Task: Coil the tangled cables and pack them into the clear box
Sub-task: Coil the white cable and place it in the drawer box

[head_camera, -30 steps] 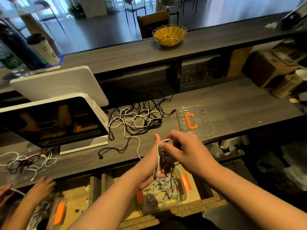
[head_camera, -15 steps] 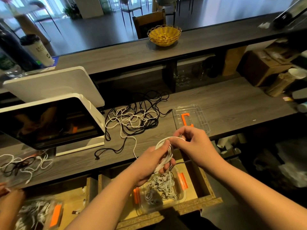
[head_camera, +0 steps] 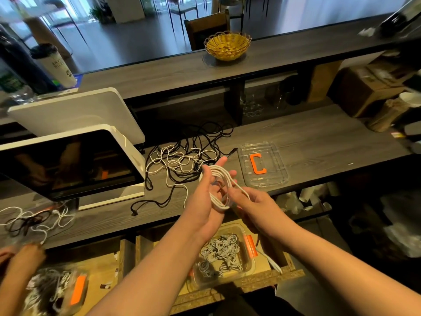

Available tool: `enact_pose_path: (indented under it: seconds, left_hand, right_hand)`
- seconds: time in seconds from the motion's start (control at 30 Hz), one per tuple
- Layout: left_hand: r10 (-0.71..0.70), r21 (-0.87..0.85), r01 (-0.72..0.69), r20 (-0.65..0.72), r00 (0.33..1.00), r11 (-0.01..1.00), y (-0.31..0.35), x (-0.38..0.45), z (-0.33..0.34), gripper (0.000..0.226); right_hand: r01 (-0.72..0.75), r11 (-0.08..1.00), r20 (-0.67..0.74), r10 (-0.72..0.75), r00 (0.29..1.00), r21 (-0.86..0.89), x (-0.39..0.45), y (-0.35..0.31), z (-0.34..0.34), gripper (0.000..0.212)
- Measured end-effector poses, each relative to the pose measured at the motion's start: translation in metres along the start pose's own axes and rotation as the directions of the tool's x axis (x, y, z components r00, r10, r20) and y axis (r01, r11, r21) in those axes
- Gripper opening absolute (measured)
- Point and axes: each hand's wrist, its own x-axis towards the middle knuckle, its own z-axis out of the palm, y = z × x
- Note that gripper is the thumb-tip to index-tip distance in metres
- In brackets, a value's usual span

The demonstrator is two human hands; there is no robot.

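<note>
Winding white cable (head_camera: 222, 179) around my left hand (head_camera: 210, 197), fingers straight, loops crossing palm. My right hand (head_camera: 255, 208) pinching cable strand beside it. Clear box (head_camera: 224, 254) sitting below in open drawer (head_camera: 227, 283), coils inside.

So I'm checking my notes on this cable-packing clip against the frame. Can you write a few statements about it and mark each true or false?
1. White cable is looped around the left hand. True.
2. The clear lid with the orange clip covers the clear box. False: it lies on the counter, while the box sits open in the drawer below.
3. The box already holds coiled cables. True.
4. The yellow basket sits in the drawer. False: it is on the upper ledge.
5. The right hand is empty. False: it pinches the cable.
</note>
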Motion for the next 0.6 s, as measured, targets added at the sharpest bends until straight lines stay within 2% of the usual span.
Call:
enact_pose_path:
  seconds: [0.07,0.2,0.4,0.53,0.6]
  left_hand:
    - [0.009,0.004,-0.009,0.01,1.0,1.0,-0.001,-0.002,0.001,0.047]
    - [0.048,0.091,-0.049,0.01,0.999,0.995,-0.007,-0.005,0.002,0.05]
    - [0.062,0.099,-0.062,0.0,0.998,0.993,-0.01,0.001,0.0,0.051]
    - [0.086,-0.043,-0.092,-0.118,0.989,0.995,-0.013,0.005,0.001,0.052]
    - [0.073,-0.051,-0.083,-0.167,0.983,0.995,-0.008,0.009,-0.005,0.044]
  right_hand:
    - [0.044,0.999,0.054,-0.045,0.998,0.005,0.0,0.001,0.007,0.025]
    - [-0.014,0.999,0.093,0.01,0.996,0.052,-0.003,0.002,0.01,0.042]
    - [-0.16,0.936,0.216,0.093,0.972,0.313,-0.001,-0.003,-0.002,0.017]
    - [-0.218,0.926,0.232,0.149,0.961,0.308,0.001,-0.008,-0.007,0.006]
    - [-0.239,0.928,0.236,0.174,0.956,0.286,0.001,-0.01,-0.01,0.004]
